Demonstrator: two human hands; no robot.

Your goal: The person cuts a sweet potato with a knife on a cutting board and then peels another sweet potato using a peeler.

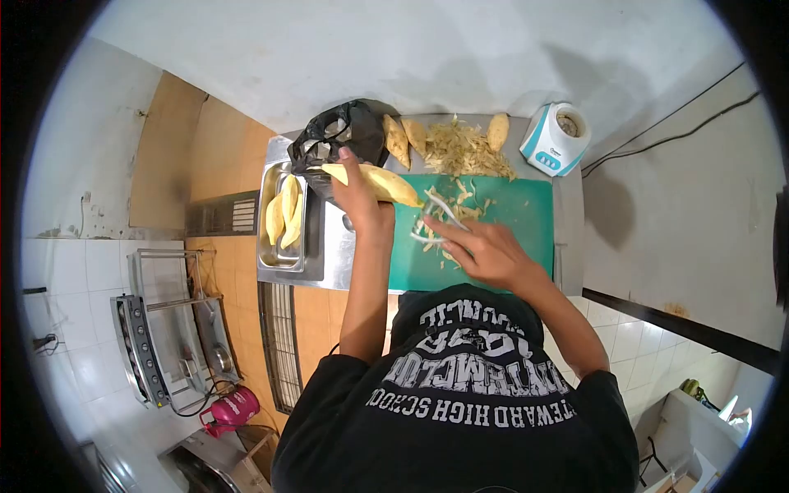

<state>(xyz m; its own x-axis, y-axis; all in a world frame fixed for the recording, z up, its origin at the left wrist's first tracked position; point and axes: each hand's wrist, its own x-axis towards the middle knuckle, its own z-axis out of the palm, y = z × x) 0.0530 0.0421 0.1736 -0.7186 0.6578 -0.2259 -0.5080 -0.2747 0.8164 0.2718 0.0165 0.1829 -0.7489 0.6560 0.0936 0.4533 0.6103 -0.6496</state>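
Observation:
My left hand (359,195) is wrapped round a peeled yellow root (390,186), which lies slanted above the left edge of a green cutting board (526,222). A white-framed peeler (445,210) is gripped in my right hand (483,248), close to the root's right tip. Pale peelings (448,255) are scattered on the board beneath the peeler. Behind the board are a heap of peelings (464,148) and unpeeled roots (396,141). Several peeled roots (289,205) lie in a metal tray (302,255) at the left.
A black plastic bag (362,123) stands at the back left of the metal counter (332,261). At the back right is a white and turquoise appliance (555,140). A pink gas cylinder (234,408) and a stove (140,349) are at the lower left.

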